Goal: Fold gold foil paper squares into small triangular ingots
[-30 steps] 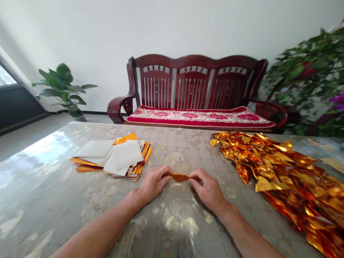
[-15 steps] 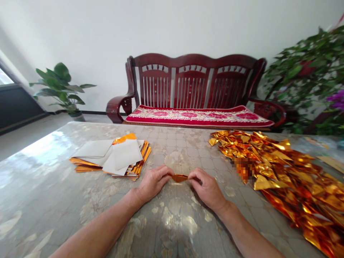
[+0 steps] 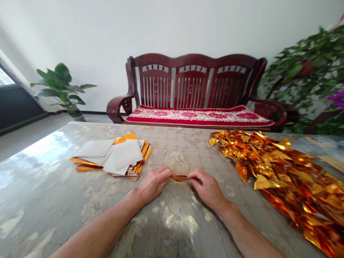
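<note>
gold folded foil-paper piece [image 3: 180, 178], well short of the far edge of the glossy grey patterned tabletop [image 3: 178, 215]; left hand [image 3: 156, 182] and right hand [image 3: 208, 187] pinch opposite ends. left fingers slid inward, less foil showing, likely mid-crease.

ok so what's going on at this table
A person's left hand and right hand pinch a small gold piece between them, one at each end, over the table. Beyond the left hand lies a stack of sheets, some pale side up. Over on the right is a big heap of folded, shiny gold pieces.
</note>
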A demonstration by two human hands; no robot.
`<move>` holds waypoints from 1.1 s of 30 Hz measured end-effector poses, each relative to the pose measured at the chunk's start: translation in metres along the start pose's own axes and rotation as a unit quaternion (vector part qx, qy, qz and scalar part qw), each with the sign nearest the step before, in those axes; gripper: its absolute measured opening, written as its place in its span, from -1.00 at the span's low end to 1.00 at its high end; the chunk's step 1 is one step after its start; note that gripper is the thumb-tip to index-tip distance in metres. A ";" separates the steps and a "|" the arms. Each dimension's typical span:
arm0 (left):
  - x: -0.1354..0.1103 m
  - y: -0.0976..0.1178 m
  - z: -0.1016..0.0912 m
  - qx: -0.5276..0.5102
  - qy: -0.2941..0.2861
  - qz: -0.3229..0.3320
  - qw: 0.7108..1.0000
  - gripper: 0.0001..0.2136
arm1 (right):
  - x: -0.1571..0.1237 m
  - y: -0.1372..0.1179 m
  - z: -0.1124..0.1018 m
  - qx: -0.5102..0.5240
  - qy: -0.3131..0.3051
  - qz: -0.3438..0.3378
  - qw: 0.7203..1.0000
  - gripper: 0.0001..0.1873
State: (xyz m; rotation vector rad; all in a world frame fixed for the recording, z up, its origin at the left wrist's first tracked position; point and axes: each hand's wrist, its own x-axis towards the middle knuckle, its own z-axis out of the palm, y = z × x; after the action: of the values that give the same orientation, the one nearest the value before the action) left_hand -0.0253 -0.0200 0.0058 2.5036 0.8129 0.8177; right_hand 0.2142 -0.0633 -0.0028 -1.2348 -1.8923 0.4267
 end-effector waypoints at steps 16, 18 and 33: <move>0.002 0.004 -0.003 -0.002 -0.028 0.009 1.000 -0.70 | 0.000 -0.006 -0.001 0.009 -0.005 -0.039 0.999 -0.80; 0.002 0.003 -0.002 -0.005 -0.026 0.004 1.000 -0.74 | 0.000 -0.006 -0.001 0.005 -0.010 -0.047 0.999 -0.79; -0.002 0.000 0.004 0.027 -0.024 -0.004 0.999 -0.78 | -0.003 -0.013 -0.006 -0.100 -0.045 -0.117 0.987 -0.74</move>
State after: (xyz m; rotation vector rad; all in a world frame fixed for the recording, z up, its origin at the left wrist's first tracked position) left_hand -0.0236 -0.0220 0.0021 2.5557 0.8395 0.7378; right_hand 0.2120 -0.0726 0.0079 -1.1158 -2.1704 0.1732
